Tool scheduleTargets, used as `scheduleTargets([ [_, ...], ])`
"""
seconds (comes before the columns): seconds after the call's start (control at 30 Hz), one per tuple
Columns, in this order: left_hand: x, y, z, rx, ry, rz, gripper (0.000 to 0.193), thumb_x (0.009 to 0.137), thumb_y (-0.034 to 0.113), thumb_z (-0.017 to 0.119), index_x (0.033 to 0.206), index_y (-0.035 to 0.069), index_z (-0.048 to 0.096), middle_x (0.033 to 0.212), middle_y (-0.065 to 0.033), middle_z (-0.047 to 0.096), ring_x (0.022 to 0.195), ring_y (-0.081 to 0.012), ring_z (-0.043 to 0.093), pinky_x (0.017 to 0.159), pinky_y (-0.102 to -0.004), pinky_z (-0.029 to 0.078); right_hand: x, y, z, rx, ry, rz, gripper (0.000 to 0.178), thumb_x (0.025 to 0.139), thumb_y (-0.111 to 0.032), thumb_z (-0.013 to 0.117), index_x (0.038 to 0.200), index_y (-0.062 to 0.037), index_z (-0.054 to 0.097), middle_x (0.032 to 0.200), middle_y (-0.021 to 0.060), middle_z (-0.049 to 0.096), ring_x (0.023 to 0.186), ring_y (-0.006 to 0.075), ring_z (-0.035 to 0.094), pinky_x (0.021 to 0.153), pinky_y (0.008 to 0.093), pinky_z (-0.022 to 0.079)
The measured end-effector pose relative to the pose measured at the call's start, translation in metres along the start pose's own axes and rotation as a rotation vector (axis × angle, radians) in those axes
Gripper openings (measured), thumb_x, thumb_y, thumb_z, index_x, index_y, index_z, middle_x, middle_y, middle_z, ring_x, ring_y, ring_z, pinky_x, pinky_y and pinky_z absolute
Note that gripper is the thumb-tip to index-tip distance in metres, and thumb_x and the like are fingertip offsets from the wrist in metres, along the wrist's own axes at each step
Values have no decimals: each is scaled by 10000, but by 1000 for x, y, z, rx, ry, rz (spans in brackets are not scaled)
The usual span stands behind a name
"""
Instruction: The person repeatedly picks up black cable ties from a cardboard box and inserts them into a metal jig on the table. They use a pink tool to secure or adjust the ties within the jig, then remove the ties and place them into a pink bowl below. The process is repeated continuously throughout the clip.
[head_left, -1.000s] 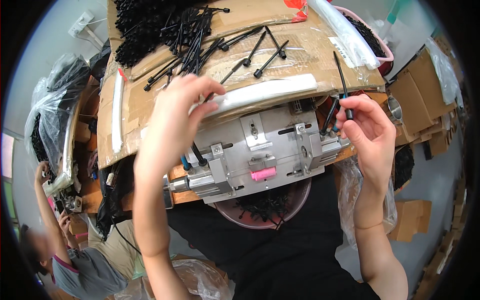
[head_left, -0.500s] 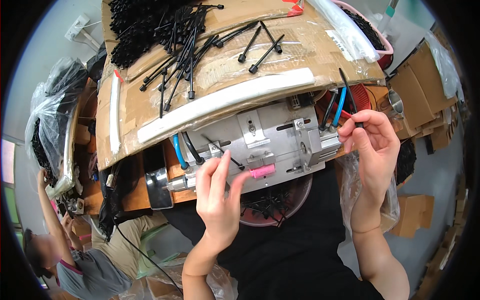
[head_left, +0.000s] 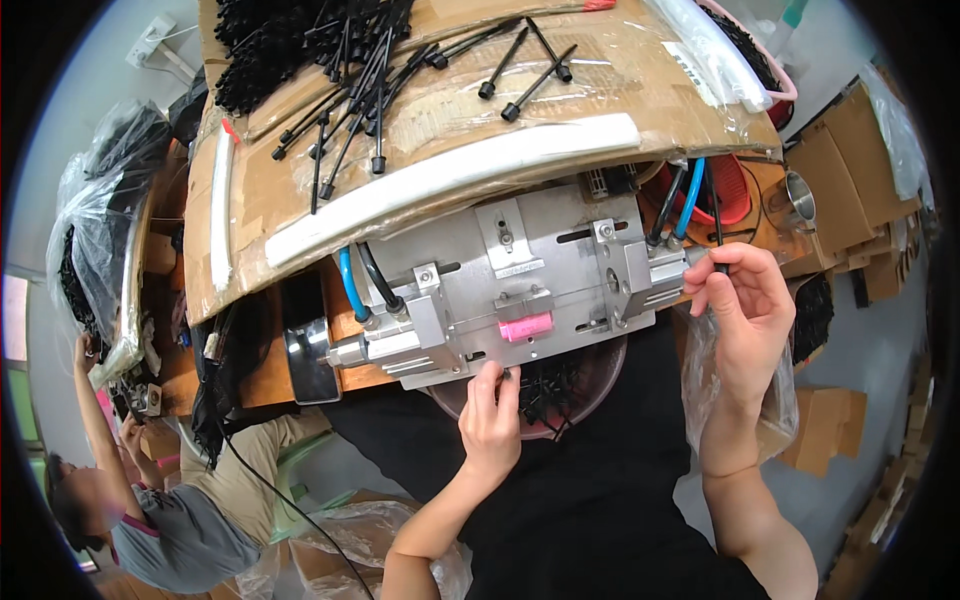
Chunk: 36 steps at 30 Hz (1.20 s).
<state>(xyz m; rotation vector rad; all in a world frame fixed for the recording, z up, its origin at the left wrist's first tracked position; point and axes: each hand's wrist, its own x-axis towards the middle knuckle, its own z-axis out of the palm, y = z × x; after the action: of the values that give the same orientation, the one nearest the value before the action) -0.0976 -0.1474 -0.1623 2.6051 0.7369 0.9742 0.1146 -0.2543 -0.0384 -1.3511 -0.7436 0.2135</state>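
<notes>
My right hand pinches a black knob-headed rod by its head, with the shaft pointing up beside the right end of a metal fixture. At the fixture's front edge is my left hand, fingers pressed together; a small dark bit shows at the fingertips, too little to name. A pink block sits at the front middle of the fixture, below a small clamp piece. Two metal cylinder units flank it, the left one and the right one.
Over the fixture's back stands a cardboard surface bearing a heap of black rods. A bowl with black rods sits below the front edge. A red basket is behind my right hand. At left, another person works.
My left hand has moved right and down from above the fixture to its front edge, fingers closing. The thin rod beside it no longer shows there. My right hand has lowered slightly with its rod.
</notes>
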Motion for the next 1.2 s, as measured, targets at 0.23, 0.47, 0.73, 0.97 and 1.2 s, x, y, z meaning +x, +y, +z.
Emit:
scheduleTargets([
  [0.23,4,4,-2,-153,97,-25,241,729,-119,701,956,-35,710,1006,-144,608,853,-282,652,648,-346,541,-8,1,-6,-16,16,36,174,914,32,633,1086,34,605,923,108,674,808,131,642,651,233,496],
  [0.47,58,36,-69,-980,-228,-269,195,780,-165,695,899,-15,657,997,-107,523,928,-234,679,809,-308,581,-27,2,24,-61,-569,253,209,825,41,728,1026,32,667,989,88,678,857,144,667,742,271,556],
  [0.73,80,38,-55,-1288,71,-356,194,807,-147,695,941,-45,598,1025,-124,589,944,-177,630,846,-310,556,-36,3,59,353,-407,354,219,837,43,740,1023,30,626,1001,71,638,947,118,621,858,281,532],
  [0.97,62,37,-61,-601,79,-66,379,658,-33,843,987,40,669,1011,-104,654,940,-242,632,836,-341,522,-39,13,62,455,-283,368,165,848,72,715,973,27,616,950,82,634,916,127,635,836,274,540],
  [1.2,47,46,-47,-510,323,84,342,675,-97,803,989,-22,690,963,-133,666,841,-278,679,719,-339,579,-53,7,73,558,-242,395,158,849,80,708,953,27,602,924,95,641,876,149,660,819,289,562],
])
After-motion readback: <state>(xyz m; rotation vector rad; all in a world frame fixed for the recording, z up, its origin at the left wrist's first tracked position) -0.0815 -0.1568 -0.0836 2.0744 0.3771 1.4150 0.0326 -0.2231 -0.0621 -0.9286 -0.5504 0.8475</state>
